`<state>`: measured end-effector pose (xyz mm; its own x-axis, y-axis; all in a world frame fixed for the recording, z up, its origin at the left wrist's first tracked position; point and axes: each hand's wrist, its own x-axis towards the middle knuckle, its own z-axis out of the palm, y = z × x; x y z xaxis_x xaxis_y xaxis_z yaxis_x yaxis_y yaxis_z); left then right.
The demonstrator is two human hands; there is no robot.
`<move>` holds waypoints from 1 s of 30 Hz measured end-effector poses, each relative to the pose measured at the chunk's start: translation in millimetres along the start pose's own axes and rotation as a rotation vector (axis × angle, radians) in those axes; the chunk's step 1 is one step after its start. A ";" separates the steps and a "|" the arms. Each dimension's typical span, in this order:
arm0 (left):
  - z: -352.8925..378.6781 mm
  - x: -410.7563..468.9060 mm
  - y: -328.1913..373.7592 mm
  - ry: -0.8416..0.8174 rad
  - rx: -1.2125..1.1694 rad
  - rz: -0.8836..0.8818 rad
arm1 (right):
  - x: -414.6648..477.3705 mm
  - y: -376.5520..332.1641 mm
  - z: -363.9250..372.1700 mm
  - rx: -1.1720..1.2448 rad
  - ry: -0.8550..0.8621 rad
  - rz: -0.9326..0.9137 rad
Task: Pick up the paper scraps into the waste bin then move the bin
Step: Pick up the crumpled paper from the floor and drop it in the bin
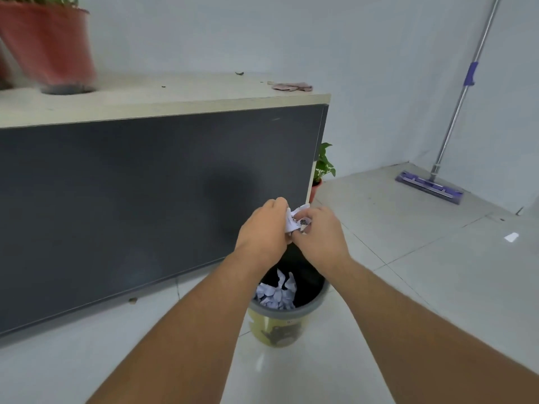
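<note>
My left hand [264, 231] and my right hand [319, 231] are held together above the waste bin, both gripping a crumpled white paper scrap [294, 220] with printing on it. Below them on the floor stands the waste bin [277, 328], yellow with a grey rim and a black liner. Several crumpled paper scraps [277, 293] lie inside it. One small white paper scrap [511, 237] lies on the tiles at the right.
A dark cabinet [145, 199] with a pale top stands just left of the bin, carrying a red plant pot [49, 45] and a pink cloth [291, 86]. A small potted plant [322, 170] sits behind its corner. A purple mop [430, 186] leans on the right wall.
</note>
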<state>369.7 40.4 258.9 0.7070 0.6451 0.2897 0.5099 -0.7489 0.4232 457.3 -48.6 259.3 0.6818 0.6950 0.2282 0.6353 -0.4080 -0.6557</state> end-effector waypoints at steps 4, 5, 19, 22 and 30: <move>4.2 2.9 -0.2 -0.007 0.017 -0.008 | 2.4 4.8 3.3 0.004 0.004 0.010; 4.9 2.5 -1.1 -0.007 0.020 -0.008 | 2.0 5.5 5.2 0.004 0.003 0.011; 36.6 -7.7 -23.5 -0.034 0.055 -0.039 | -4.1 26.2 34.0 -0.008 -0.076 0.035; 43.9 -7.5 -24.8 -0.133 0.072 -0.091 | -6.6 32.9 39.5 -0.016 -0.134 0.058; 54.1 -16.9 -37.0 -0.295 0.055 -0.113 | -8.4 47.1 49.3 -0.050 -0.208 0.138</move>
<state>365.4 49.0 191.9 0.7517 0.6591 -0.0214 0.6136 -0.6872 0.3890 463.7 -44.4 191.0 0.6776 0.7353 -0.0172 0.5622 -0.5328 -0.6325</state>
